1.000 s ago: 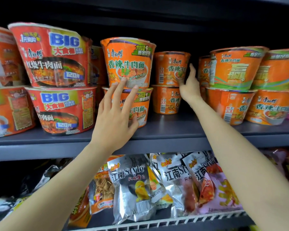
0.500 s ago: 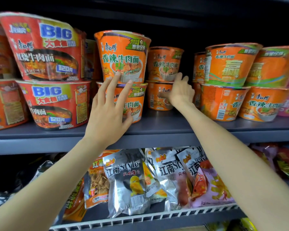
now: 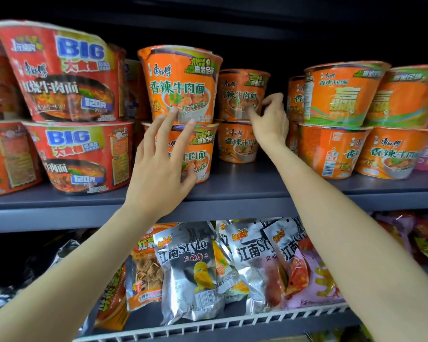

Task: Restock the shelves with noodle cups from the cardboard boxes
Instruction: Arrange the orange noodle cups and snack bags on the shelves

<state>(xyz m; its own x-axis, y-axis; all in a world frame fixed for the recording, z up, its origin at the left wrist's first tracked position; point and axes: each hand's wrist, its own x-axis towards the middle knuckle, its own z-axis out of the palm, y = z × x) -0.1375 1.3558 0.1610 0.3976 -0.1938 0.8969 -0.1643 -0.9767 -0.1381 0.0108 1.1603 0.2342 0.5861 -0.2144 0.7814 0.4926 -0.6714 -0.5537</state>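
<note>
Two hands are reaching onto the grey shelf (image 3: 232, 191): our left hand (image 3: 156, 169), fingers spread, is touching the front orange noodle cups (image 3: 181, 85), while our right hand (image 3: 269, 119) is pinching the rear orange cup (image 3: 240, 92) behind them. Snack bags (image 3: 190, 267) below the shelf are partly hiding behind our arms.

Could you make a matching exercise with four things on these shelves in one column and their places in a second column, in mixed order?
Things:
1. red BIG noodle bowls
2. silver chip bags
3. left hand
4. right hand

Places:
A. lower shelf, behind the white wire rail
B. at the set-back orange cup stack
C. upper shelf, far left, stacked in two
D. fingers on the front orange cup stack

Pairs: 1-C, 2-A, 3-D, 4-B
</note>
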